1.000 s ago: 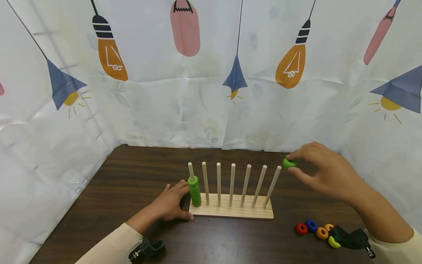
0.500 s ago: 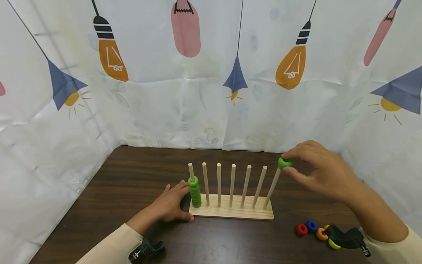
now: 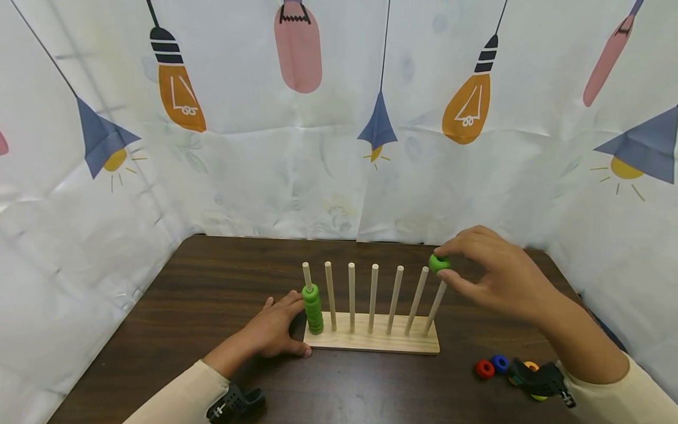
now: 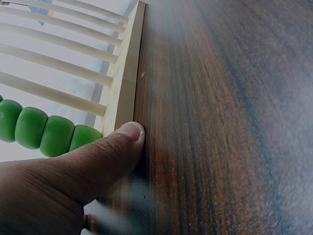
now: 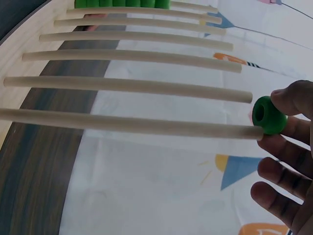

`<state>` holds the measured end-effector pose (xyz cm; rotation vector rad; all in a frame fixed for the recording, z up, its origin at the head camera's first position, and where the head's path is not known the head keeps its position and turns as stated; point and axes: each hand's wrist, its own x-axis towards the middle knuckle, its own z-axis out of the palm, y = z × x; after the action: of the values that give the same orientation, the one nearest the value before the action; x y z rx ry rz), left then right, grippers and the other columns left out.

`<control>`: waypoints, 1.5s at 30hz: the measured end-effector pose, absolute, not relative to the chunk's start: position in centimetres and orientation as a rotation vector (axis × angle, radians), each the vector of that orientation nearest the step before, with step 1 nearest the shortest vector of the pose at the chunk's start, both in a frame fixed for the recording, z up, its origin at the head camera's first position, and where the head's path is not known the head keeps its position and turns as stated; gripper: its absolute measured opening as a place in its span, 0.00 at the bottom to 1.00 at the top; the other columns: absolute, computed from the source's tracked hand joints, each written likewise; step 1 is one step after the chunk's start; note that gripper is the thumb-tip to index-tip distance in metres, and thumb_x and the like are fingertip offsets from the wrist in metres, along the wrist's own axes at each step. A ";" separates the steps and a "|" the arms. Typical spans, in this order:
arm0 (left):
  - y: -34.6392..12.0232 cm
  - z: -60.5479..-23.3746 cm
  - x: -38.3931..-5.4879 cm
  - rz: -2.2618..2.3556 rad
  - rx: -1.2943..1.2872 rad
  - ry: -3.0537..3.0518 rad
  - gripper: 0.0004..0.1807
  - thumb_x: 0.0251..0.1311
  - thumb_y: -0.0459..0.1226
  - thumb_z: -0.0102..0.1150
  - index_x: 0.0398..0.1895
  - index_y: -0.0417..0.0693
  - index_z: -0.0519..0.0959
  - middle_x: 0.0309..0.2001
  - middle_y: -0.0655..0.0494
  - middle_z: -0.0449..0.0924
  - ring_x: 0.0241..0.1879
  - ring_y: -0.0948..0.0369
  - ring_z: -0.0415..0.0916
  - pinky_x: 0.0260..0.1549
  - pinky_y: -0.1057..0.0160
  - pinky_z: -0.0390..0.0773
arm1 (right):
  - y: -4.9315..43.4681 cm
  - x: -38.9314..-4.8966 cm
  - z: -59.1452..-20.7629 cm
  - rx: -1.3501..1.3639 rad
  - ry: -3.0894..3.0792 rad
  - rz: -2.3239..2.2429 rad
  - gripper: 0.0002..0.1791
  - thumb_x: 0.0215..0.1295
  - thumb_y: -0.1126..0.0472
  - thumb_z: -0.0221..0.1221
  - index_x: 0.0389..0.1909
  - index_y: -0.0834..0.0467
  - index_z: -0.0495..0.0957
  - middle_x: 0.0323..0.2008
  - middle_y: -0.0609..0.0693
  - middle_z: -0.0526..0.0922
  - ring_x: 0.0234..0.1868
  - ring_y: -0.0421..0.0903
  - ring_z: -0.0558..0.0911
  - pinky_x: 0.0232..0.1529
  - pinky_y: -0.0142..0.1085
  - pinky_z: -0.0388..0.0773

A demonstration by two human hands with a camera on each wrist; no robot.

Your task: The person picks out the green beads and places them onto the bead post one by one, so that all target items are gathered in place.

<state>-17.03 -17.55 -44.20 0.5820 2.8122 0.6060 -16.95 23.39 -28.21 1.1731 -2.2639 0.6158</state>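
A wooden peg stand with a row of upright pegs lies across the table. A stack of green beads fills the lower part of its leftmost peg. My left hand holds the stand's left end, thumb on the front edge of the base. Between thumb and fingers, my right hand pinches one green bead at the top of the rightmost peg. In the right wrist view the bead's hole faces the pegs, and the peg's tip overlaps the bead's lower edge.
Loose beads lie at the table's right front: a red bead, a blue bead, and orange and yellow ones partly hidden by the right wrist strap. A patterned curtain hangs behind the dark wooden table.
My right hand has carried the green bead leftward, from beside the rightmost peg to that peg's top and slightly beyond. The left hand and the stand stay where they were.
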 end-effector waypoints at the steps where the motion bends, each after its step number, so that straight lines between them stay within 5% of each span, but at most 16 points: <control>1: -17.5 -44.2 -17.0 0.606 0.582 2.812 0.52 0.42 0.56 0.83 0.72 0.52 0.71 0.77 0.41 0.59 0.78 0.44 0.50 0.69 0.29 0.46 | 23.3 -16.9 -28.2 1.172 -2.269 0.620 0.16 0.72 0.43 0.61 0.49 0.49 0.86 0.44 0.38 0.84 0.49 0.42 0.79 0.51 0.30 0.72; 6: -17.5 -44.1 -17.0 0.604 0.584 2.810 0.52 0.42 0.56 0.83 0.72 0.52 0.71 0.77 0.42 0.59 0.78 0.44 0.50 0.69 0.29 0.46 | 22.7 -17.0 -28.3 1.170 -2.282 0.633 0.12 0.67 0.52 0.68 0.49 0.49 0.85 0.45 0.37 0.84 0.50 0.41 0.79 0.50 0.31 0.72; 13: -17.5 -44.0 -17.0 0.608 0.589 2.810 0.51 0.42 0.56 0.83 0.72 0.53 0.71 0.76 0.41 0.60 0.78 0.43 0.51 0.69 0.28 0.46 | 21.9 -17.3 -28.4 1.195 -2.275 0.646 0.15 0.71 0.46 0.64 0.49 0.51 0.85 0.46 0.38 0.83 0.50 0.41 0.79 0.49 0.33 0.73; 21: -17.5 -44.1 -17.0 0.609 0.587 2.812 0.52 0.41 0.56 0.83 0.72 0.53 0.72 0.76 0.42 0.60 0.78 0.44 0.51 0.69 0.28 0.46 | 20.7 -17.5 -28.6 1.200 -2.284 0.665 0.15 0.61 0.58 0.72 0.49 0.51 0.85 0.46 0.37 0.83 0.50 0.40 0.79 0.47 0.32 0.74; 45: -17.6 -44.2 -17.0 0.632 0.599 2.816 0.50 0.41 0.56 0.83 0.71 0.53 0.73 0.76 0.41 0.60 0.77 0.43 0.51 0.69 0.27 0.46 | 17.2 -17.9 -28.7 1.257 -2.280 0.726 0.17 0.59 0.62 0.73 0.50 0.52 0.85 0.45 0.39 0.83 0.45 0.39 0.78 0.38 0.35 0.78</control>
<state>-17.01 -17.58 -44.21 0.5994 2.8157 0.6324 -17.86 17.23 -28.74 1.2568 -2.2797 0.7255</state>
